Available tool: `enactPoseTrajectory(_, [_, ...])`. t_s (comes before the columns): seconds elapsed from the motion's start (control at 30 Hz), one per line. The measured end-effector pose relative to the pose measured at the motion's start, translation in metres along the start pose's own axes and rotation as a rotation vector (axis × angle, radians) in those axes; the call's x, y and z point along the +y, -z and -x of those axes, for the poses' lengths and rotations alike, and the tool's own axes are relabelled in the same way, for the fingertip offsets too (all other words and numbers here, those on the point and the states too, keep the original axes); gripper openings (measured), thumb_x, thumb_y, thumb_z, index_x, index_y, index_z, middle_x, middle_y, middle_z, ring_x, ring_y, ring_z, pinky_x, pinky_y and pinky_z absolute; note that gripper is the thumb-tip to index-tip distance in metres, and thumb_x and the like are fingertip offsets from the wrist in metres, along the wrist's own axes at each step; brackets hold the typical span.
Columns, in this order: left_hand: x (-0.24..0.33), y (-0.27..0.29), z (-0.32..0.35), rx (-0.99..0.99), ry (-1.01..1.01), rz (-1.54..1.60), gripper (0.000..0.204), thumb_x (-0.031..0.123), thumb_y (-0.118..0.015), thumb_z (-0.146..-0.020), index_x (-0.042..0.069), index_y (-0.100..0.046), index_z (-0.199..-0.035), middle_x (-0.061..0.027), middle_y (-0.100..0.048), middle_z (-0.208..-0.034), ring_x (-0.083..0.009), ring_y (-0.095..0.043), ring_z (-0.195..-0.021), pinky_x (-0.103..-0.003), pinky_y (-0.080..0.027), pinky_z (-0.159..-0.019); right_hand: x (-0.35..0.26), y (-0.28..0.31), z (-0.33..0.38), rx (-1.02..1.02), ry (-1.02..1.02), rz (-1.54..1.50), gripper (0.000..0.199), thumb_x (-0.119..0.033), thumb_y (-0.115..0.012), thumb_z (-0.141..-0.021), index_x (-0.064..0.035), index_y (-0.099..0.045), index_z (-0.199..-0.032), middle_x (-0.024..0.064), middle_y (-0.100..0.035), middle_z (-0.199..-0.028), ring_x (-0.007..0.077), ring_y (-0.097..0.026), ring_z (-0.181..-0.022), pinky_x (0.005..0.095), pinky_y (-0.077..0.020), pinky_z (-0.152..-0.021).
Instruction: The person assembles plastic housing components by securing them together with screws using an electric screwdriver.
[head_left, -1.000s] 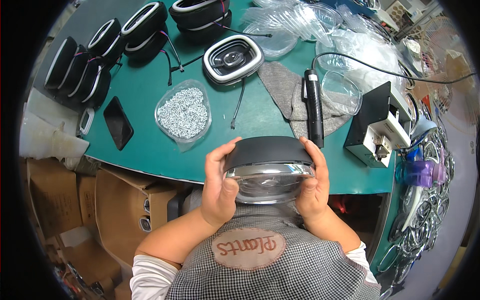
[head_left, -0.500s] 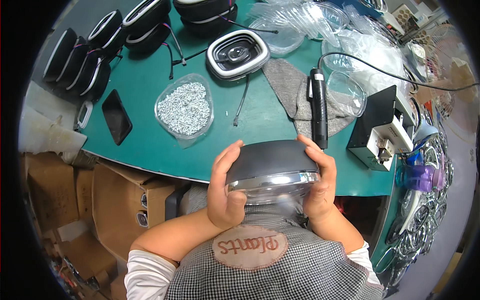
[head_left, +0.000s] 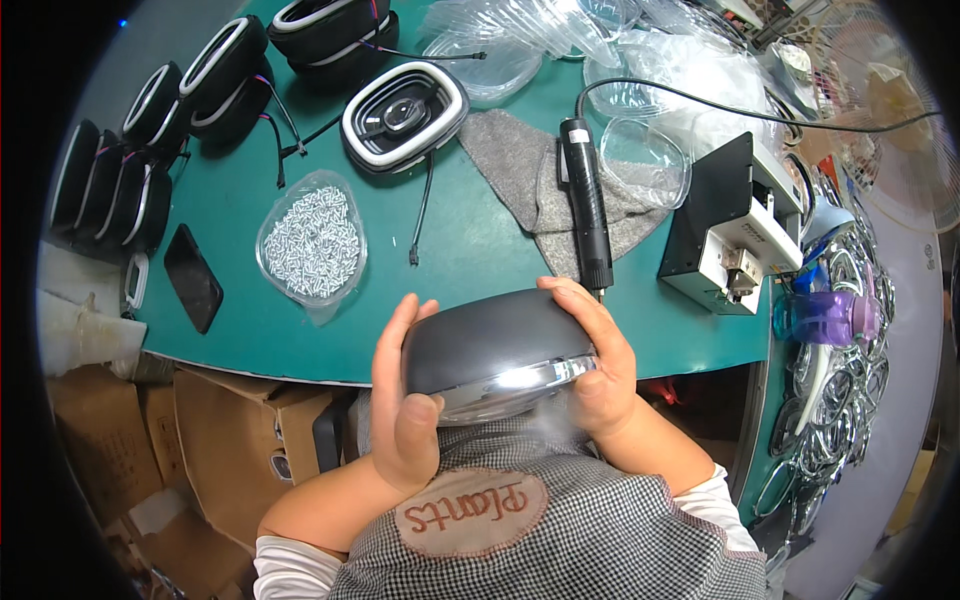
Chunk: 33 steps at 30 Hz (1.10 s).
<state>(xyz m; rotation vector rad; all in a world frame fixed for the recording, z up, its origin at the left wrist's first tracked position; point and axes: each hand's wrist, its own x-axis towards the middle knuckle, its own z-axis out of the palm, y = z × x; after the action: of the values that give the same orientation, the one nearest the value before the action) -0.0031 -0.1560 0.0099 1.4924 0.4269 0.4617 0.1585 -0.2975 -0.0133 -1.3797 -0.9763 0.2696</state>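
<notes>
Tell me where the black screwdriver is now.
In the head view, the screwdriver lies right of centre on the grey cloth, left of the black-sided box, just beyond the right hand.

Red lettering (head_left: pixel 467 508), oval patch (head_left: pixel 476 541), checked apron (head_left: pixel 600 530)

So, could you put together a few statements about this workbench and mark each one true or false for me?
1. The left hand and the right hand hold the dark housing between them. True.
2. The black phone lies to the right of the clear tray of small metal pieces. False: it lies to the left of it.
3. The black cylindrical tool lies across the grey cloth. True.
4. The white-rimmed unit on the table has no cable. False: a dark cable runs from it toward the person.
5. The purple container is right of the black-and-white box. True.
</notes>
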Motion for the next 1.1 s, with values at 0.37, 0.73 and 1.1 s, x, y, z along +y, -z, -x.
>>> enactPoseTrajectory(0.37, [-0.023, 0.0, 0.014, 0.023, -0.246, -0.119, 0.086, 0.061, -0.031, -0.096, -0.009, -0.019, -0.145, -0.0194, -0.045, -0.133, -0.0243, -0.048, -0.121, -0.039, -0.038, -0.104, 0.006, 0.005, 0.0, -0.089, 0.097, -0.104, 0.067, -0.049, -0.055, -0.093, 0.0071, -0.055, -0.129, 0.0291, -0.053, -0.131, 0.0363, -0.058, -0.114, 0.0405, -0.0441, -0.1])
enactPoseTrajectory(0.73, [-0.017, -0.001, 0.001, 0.093, -0.255, -0.116, 0.096, 0.069, -0.047, -0.09, -0.011, -0.028, -0.14, -0.0168, -0.053, -0.122, -0.0217, -0.056, -0.107, -0.035, -0.045, -0.094, -0.001, -0.002, -0.005, -0.002, -0.179, -0.212, 0.093, -0.072, -0.054, -0.084, 0.0075, -0.049, -0.133, 0.0224, -0.059, -0.117, 0.0307, -0.061, -0.106, 0.0377, -0.0471, -0.092])
enactPoseTrajectory(1.1, [0.04, 0.011, -0.022, -0.075, -0.599, -1.074, 0.061, 0.047, -0.053, -0.092, -0.002, -0.055, -0.129, -0.0236, -0.058, -0.123, -0.0375, -0.06, -0.108, -0.047, -0.046, -0.095, -0.011, -0.003, -0.02, -0.085, 0.068, 0.174, 0.095, -0.072, -0.062, -0.078, 0.0081, -0.052, -0.129, 0.0211, -0.061, -0.109, 0.034, -0.062, -0.099, 0.0398, -0.0496, -0.087])
